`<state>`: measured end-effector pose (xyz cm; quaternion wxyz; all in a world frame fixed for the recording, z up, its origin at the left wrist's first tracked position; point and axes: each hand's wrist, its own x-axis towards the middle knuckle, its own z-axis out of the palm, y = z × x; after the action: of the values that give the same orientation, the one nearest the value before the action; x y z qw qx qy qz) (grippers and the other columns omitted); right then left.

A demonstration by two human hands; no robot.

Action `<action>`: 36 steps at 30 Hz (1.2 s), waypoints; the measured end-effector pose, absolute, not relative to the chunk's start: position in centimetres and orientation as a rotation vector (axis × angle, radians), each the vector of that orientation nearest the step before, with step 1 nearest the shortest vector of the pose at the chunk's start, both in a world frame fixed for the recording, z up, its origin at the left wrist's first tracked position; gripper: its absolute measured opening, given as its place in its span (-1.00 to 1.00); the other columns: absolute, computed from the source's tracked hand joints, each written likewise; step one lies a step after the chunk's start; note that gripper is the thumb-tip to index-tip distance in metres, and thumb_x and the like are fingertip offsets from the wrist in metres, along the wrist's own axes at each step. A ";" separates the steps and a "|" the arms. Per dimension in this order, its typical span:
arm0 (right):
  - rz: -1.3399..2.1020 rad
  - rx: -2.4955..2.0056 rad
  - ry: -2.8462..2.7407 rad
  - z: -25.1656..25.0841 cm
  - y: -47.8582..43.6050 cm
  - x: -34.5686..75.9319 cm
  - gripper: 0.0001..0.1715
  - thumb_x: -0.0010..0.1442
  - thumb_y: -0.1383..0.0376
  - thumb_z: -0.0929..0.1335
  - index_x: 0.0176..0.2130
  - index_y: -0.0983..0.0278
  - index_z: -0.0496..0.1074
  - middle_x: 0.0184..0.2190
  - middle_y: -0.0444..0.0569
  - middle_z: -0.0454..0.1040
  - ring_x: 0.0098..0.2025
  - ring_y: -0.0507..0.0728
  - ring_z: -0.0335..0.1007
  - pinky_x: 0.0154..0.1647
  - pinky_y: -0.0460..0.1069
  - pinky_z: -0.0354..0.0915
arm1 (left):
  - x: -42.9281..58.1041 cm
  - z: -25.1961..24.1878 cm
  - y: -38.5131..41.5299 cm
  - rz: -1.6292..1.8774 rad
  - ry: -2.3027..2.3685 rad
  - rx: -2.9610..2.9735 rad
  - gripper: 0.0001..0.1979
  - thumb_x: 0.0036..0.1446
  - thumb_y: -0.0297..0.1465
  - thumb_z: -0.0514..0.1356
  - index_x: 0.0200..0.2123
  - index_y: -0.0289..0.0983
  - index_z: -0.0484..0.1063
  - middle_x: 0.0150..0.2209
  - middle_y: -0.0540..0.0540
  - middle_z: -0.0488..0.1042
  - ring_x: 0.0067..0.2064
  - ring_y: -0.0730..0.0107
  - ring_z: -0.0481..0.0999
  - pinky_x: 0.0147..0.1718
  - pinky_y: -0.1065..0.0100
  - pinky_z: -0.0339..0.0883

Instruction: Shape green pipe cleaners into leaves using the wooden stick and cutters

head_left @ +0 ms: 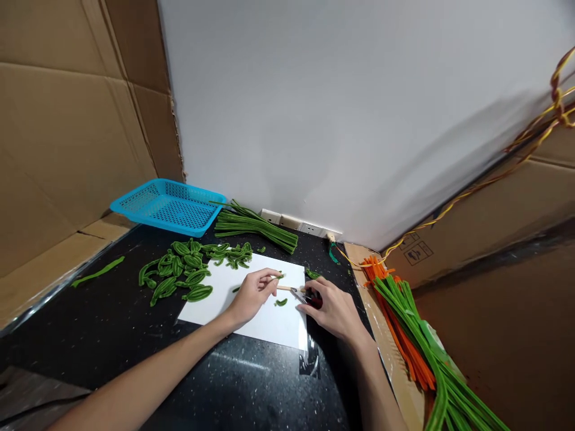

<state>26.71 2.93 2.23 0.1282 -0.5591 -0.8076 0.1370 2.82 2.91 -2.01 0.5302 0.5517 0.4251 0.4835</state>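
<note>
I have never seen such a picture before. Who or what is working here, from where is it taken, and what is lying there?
No machine works here: these are a person's two bare hands. The single picture comes from a camera worn on the head, looking forward and down. The left hand pinches a pale stick; the right hand holds a metal-ended tool, exact kind unclear. On the black surface lie a white sheet, green leaf-like pieces and a green bundle, beside a blue basket.

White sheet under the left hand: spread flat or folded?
Spread flat. The white sheet shows as one broad surface with straight edges on the black tabletop; no fold visible.
</note>
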 end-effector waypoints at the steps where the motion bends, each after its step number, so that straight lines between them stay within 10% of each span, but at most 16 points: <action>1: 0.454 -1.641 -2.333 2.3 3.0 26.9 -0.71 0.16 0.12 0.53 -0.12 0.11 0.58 -0.23 -0.10 0.56 -0.23 0.16 0.47 -0.33 -0.04 0.04 | 2.8 -2.0 3.0 1.166 1.017 1.319 -0.64 0.28 -0.17 0.25 -0.09 -0.37 0.53 -0.48 0.00 0.44 -0.50 0.45 0.28 -0.47 0.38 0.16; 10: 0.769 -1.534 -2.012 0.4 3.9 26.6 -0.95 0.12 0.29 0.42 -0.39 0.22 0.49 -0.52 -0.14 0.40 -0.45 0.08 0.23 -0.36 -0.02 0.04 | 2.9 -2.2 3.2 1.158 0.984 1.356 -0.66 0.33 -0.15 0.21 -0.27 -0.34 0.53 -0.46 -0.02 0.44 -0.50 0.48 0.31 -0.52 0.43 0.17; 19: 1.339 -1.213 -1.532 -1.0 3.4 23.5 -0.52 0.34 -0.14 0.29 -0.13 0.21 0.36 -0.61 -0.32 0.07 -0.65 -0.01 -0.13 -0.64 -0.09 -0.02 | 3.2 -2.6 2.5 1.171 0.988 1.448 -0.69 0.29 -0.21 0.27 -0.15 -0.35 0.65 -0.23 -0.21 0.67 -0.26 0.24 0.57 -0.30 0.33 0.40; 31: 1.315 -1.119 -1.350 -1.2 2.9 22.0 -0.49 0.24 -0.08 0.47 -0.41 0.24 0.34 -0.63 -0.25 0.17 -0.61 -0.04 -0.01 -0.59 -0.09 0.01 | 3.2 -1.8 2.1 1.111 1.025 1.537 -0.73 0.28 -0.28 0.27 -0.11 -0.31 0.69 -0.19 -0.19 0.70 -0.27 0.24 0.57 -0.36 0.34 0.34; 36: 1.104 -1.176 -1.248 -1.2 3.3 23.2 -0.58 0.20 -0.01 0.51 -0.15 0.22 0.44 -0.57 -0.28 0.22 -0.59 -0.03 0.03 -0.58 -0.10 0.04 | 3.2 -1.5 2.0 1.089 1.005 1.511 -0.70 0.31 -0.24 0.24 -0.13 -0.35 0.65 -0.30 -0.16 0.65 -0.34 0.31 0.53 -0.41 0.38 0.31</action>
<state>23.21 3.30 -1.25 0.5235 -0.4914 -0.5213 0.4612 3.15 2.03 -1.49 0.4903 0.6223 0.4138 0.4484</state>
